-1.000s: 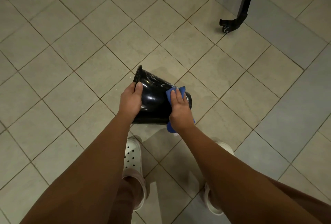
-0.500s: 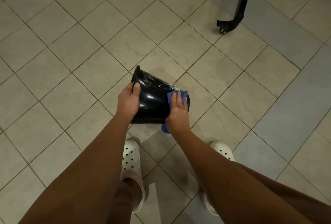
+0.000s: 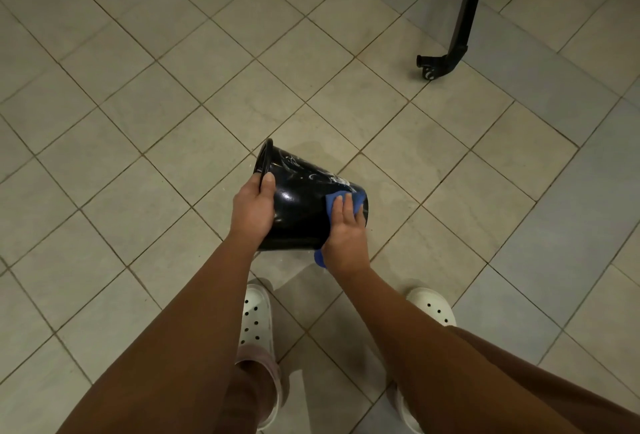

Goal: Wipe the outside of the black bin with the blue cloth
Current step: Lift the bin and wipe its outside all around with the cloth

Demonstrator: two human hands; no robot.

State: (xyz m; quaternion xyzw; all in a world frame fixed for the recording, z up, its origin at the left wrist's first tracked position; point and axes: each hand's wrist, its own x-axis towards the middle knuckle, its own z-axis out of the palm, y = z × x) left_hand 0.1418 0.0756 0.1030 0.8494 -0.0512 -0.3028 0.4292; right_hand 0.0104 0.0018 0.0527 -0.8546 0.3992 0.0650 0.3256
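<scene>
The black bin (image 3: 301,211) is tipped on its side above the tiled floor, with its open rim to the upper left and its base to the right. My left hand (image 3: 252,208) grips the rim, thumb on the glossy outer wall. My right hand (image 3: 346,236) presses the blue cloth (image 3: 331,200) flat against the wall close to the base, fingers straight. One end of the cloth hangs out below that wrist. White smears show on the upper side of the bin.
A black metal stand leg with a small caster (image 3: 446,59) stands on the floor at the upper right. My feet in white perforated clogs (image 3: 256,322) are right below the bin. Beige floor tiles (image 3: 138,121) stretch around.
My right hand has slid the cloth a little along the bin's wall near its base. My left hand keeps its grip on the rim.
</scene>
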